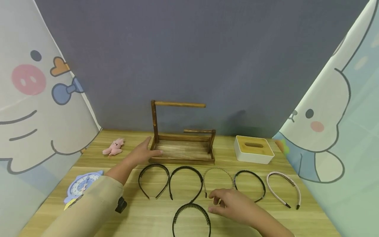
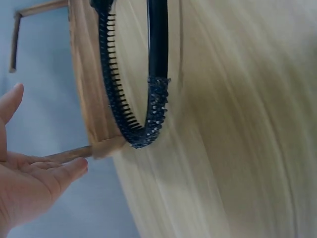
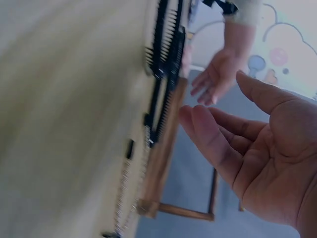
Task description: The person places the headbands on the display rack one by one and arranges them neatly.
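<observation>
A wooden rack point(image 1: 182, 161) with a tray base and two horizontal bars stands at the back of the table. My left hand point(image 1: 145, 152) is at its left end, fingers extended and holding nothing; whether it touches the wood I cannot tell. My right hand point(image 1: 234, 204) hovers over the table with loosely bent fingers and nothing in its grasp. Around it are a thin beaded headband point(image 1: 218, 168), a dark headband point(image 1: 260, 179) and a black toothed headband point(image 1: 192, 205) near the front. Two more black headbands, one toothed point(image 1: 154, 165) and one wavy point(image 1: 186, 167), lie farther left.
A pink headband point(image 1: 271, 188) lies at the right. Behind it stands a white tissue box point(image 1: 251, 157) with a wooden lid. On the left are a pink plush toy point(image 1: 114, 147) and a blue toy clock point(image 1: 75, 187), partly covered by my left sleeve.
</observation>
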Demonstrator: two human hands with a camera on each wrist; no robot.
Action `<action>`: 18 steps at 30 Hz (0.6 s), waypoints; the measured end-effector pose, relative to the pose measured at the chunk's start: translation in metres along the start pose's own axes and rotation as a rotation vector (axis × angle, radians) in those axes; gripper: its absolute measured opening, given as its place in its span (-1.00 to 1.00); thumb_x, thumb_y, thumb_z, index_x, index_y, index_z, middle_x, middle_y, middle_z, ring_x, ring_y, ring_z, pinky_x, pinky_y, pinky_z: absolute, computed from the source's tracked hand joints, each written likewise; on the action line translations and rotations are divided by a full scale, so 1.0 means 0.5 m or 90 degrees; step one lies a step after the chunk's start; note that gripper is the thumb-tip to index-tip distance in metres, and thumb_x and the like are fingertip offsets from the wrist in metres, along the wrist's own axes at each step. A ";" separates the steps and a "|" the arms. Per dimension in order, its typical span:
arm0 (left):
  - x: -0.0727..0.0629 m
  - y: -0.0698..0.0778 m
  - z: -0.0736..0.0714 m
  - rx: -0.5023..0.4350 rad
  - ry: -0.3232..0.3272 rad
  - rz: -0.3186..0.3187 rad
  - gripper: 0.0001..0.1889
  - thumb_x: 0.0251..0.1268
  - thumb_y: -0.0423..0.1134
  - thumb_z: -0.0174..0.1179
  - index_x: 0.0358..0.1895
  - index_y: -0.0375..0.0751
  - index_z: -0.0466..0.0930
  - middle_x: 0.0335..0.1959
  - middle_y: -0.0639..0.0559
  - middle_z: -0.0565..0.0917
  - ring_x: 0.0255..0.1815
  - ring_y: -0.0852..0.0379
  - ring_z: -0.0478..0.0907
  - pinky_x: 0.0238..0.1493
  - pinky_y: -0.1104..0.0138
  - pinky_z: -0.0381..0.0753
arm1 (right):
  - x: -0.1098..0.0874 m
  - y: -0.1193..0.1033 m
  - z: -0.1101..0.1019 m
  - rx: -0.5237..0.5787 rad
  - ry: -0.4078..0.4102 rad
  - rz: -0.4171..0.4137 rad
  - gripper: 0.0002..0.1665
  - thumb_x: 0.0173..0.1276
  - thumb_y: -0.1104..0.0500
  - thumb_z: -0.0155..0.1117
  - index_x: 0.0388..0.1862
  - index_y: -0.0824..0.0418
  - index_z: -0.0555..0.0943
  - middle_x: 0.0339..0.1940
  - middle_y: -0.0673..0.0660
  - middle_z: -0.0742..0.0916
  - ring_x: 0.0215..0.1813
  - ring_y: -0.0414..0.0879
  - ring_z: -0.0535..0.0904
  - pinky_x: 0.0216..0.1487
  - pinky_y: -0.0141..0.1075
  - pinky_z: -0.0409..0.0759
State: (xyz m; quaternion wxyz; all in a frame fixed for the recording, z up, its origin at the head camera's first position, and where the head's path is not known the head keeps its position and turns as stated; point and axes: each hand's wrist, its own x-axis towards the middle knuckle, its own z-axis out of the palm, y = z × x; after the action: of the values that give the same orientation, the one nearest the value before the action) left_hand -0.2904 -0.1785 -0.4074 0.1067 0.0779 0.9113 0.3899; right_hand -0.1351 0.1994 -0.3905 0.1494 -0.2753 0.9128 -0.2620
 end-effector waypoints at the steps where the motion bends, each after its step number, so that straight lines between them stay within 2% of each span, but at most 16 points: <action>1: 0.005 -0.002 0.001 -0.004 -0.002 -0.007 0.23 0.14 0.42 0.19 0.60 -0.19 -0.35 0.59 -0.32 -0.12 0.52 -0.43 -0.03 0.39 -0.30 0.14 | 0.003 0.002 0.007 0.001 -0.013 -0.004 -0.41 0.34 -0.31 0.20 0.07 0.11 0.64 -0.29 -0.26 0.69 -0.37 -0.45 0.55 -0.40 -0.44 0.55; 4: 0.019 -0.006 0.003 -0.015 -0.016 -0.027 0.26 0.09 0.43 0.22 0.60 -0.19 -0.34 0.59 -0.32 -0.09 0.53 -0.41 -0.03 0.40 -0.28 0.14 | 0.011 0.007 0.026 -0.006 -0.048 -0.004 -0.44 0.32 -0.26 0.26 0.04 0.14 0.64 -0.37 -0.30 0.66 -0.44 -0.46 0.51 -0.41 -0.44 0.53; 9: 0.031 -0.010 0.004 -0.019 -0.031 -0.049 0.27 0.08 0.40 0.25 0.60 -0.23 -0.32 0.58 -0.35 -0.07 0.53 -0.41 -0.04 0.40 -0.27 0.15 | 0.027 0.007 0.052 -0.029 -0.081 -0.001 -0.52 0.27 -0.20 0.35 -0.04 0.11 0.66 -0.47 -0.32 0.63 -0.43 -0.46 0.50 -0.35 -0.43 0.53; 13: 0.037 -0.010 0.006 -0.011 -0.027 -0.058 0.16 0.17 0.23 0.31 0.59 -0.29 -0.23 0.57 -0.37 -0.03 0.52 -0.42 -0.02 0.41 -0.25 0.15 | 0.035 0.008 0.070 -0.052 -0.088 0.000 -0.59 0.24 -0.17 0.39 -0.11 0.08 0.67 -0.53 -0.31 0.56 -0.48 -0.44 0.45 -0.40 -0.45 0.48; 18: 0.046 -0.012 0.009 0.033 -0.021 -0.062 -0.05 0.31 -0.02 0.29 0.56 -0.36 -0.08 0.52 -0.41 0.09 0.49 -0.42 0.07 0.40 -0.22 0.20 | 0.043 0.014 0.084 -0.080 -0.075 -0.004 -0.64 0.26 -0.19 0.36 -0.18 0.04 0.67 -0.58 -0.27 0.50 -0.55 -0.40 0.38 -0.46 -0.46 0.44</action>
State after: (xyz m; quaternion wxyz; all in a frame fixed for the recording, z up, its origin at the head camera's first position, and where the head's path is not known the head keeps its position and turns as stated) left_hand -0.3120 -0.1744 -0.4180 0.1380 0.0428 0.9221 0.3591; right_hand -0.1377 0.1752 -0.4318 0.1843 -0.3017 0.9164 -0.1877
